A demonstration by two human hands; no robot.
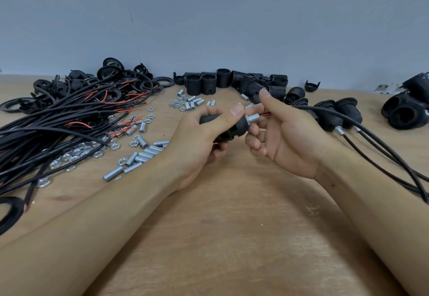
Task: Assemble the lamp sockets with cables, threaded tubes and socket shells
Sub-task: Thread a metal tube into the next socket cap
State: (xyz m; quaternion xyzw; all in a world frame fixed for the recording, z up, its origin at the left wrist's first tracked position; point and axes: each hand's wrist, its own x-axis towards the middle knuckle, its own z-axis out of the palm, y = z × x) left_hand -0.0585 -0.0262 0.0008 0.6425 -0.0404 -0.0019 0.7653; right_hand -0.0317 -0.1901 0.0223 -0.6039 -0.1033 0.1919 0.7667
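Head view: left hand grips black socket above table, metal tube sticking out toward right. Right hand pinches black cable, red wire ends at tube mouth. Loose cables, tubes, nuts at left; socket shells at back.

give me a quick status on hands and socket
Left hand grips black socket, metal tube sticking out its end. Right hand pinches cable, red wires at tube mouth. Nothing blocking.
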